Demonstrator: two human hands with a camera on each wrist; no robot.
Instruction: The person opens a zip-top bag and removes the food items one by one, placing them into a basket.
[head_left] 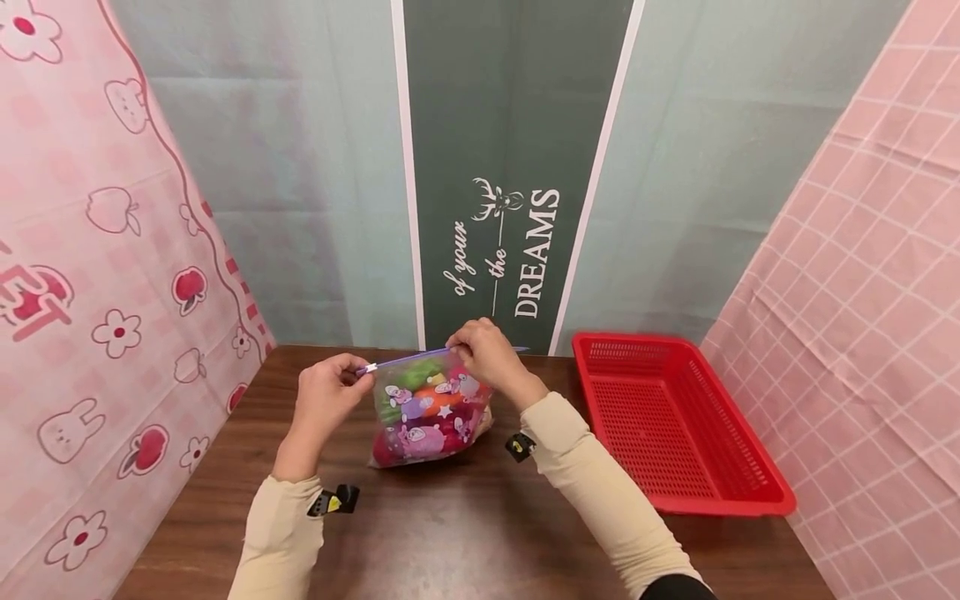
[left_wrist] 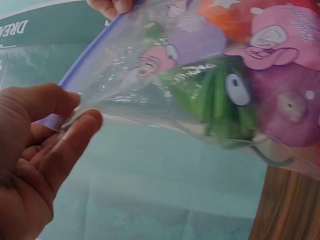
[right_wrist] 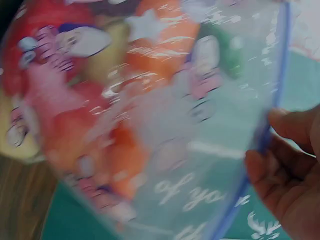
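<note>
A clear zip bag point(head_left: 431, 421) printed with pink cartoon figures is filled with colorful play food, its lower edge at the wooden table. My left hand point(head_left: 324, 398) pinches the top corner beside the white slider point(head_left: 370, 367). Farther along the purple zip strip point(right_wrist: 274, 97), my right hand point(head_left: 491, 357) grips the edge between thumb and fingers. Through the plastic show a bundle of green stalks point(left_wrist: 215, 105), a purple round piece point(left_wrist: 285, 107) and orange pieces point(right_wrist: 162, 35). The left wrist view has the left thumb and fingers meeting at the bag's corner.
To the right stands a red plastic basket point(head_left: 750, 496) with slotted walls. Pink printed cloth point(head_left: 120, 333) hangs at the left and pink checked cloth point(head_left: 862, 292) at the right. A green curtain point(head_left: 517, 100) with white lettering rises behind the brown wooden table point(head_left: 420, 542).
</note>
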